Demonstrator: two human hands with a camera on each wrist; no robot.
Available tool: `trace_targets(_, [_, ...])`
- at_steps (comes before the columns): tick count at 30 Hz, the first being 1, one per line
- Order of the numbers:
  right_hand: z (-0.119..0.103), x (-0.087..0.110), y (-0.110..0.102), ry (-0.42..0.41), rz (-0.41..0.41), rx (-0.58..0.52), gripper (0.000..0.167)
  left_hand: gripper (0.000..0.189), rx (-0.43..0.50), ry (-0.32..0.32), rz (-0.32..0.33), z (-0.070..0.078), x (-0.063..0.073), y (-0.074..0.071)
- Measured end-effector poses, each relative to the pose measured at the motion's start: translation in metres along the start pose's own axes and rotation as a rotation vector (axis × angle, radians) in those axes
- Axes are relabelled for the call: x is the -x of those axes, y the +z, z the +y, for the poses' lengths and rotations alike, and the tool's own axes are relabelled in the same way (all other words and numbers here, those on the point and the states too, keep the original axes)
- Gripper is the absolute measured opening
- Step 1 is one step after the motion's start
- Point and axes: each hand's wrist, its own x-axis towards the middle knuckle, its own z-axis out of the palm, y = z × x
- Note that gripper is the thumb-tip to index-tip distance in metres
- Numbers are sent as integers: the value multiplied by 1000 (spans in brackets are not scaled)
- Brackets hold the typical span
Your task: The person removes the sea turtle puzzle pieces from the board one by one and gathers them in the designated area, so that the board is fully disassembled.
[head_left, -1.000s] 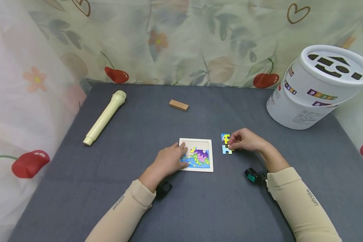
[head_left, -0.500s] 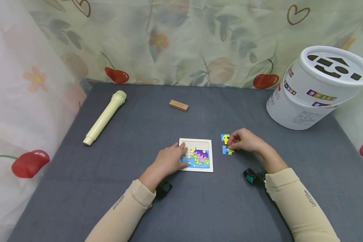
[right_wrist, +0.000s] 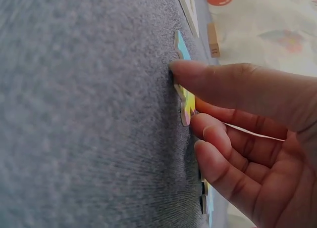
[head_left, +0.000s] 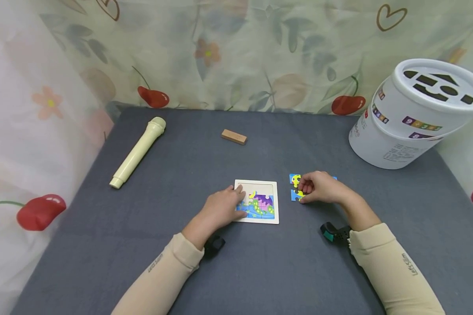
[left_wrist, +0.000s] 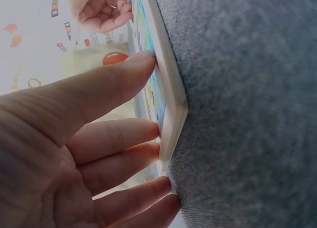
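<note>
My left hand (head_left: 222,206) rests on the left side of a small white-framed jigsaw tray (head_left: 276,210), thumb and fingertips pressing its rim and surface. Partly filled, the tray shows purple, pink, green and blue pieces along its bottom and right. To the right of it, my right hand (head_left: 322,187) has its fingers curled over loose pieces. Its thumb and forefinger pinch a blue and yellow puzzle piece (right_wrist: 183,45) at table level, partly hidden by the thumb. Just above that lies another blue and yellow piece (head_left: 294,179). More pieces (right_wrist: 210,203) lie behind the right hand.
A small wooden block (head_left: 234,137) lies beyond the tray. At the left is a cream toy microphone (head_left: 139,151). A big white bucket (head_left: 394,144) with a shape-hole lid stands at the back right. A patterned curtain (head_left: 244,57) borders the grey table (head_left: 260,271).
My right hand has shifted slightly toward me and right, its fingers curling more over the nearer piece. A blue piece now shows behind its knuckles. The left hand stays on the tray.
</note>
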Motion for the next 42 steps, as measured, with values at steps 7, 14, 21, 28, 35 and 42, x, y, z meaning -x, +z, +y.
trace_targets(7, [-1, -2, 0, -3, 2, 11, 22, 61, -5, -7, 1, 1, 0, 1])
trace_targets(14, [-14, -3, 4, -29, 108, 32, 25, 61, -7, -8, -9, 3, -3, -1])
trace_targets(21, [-37, -22, 18, -73, 67, -37, 28, 69, 48, -20, -7, 11, -5, -1])
trace_targets(28, [-57, -45, 28, -149, -13, -76, 26, 66, 10, -31, 17, 19, -10, -2])
trace_targets(35, [-69, -54, 38, -134, -52, -87, 26, 65, 5, -1, 29, 18, -10, 1])
trace_targets(42, [-70, -56, 43, -82, -36, -129, 20, 66, 56, -22, -4, 16, -11, 1])
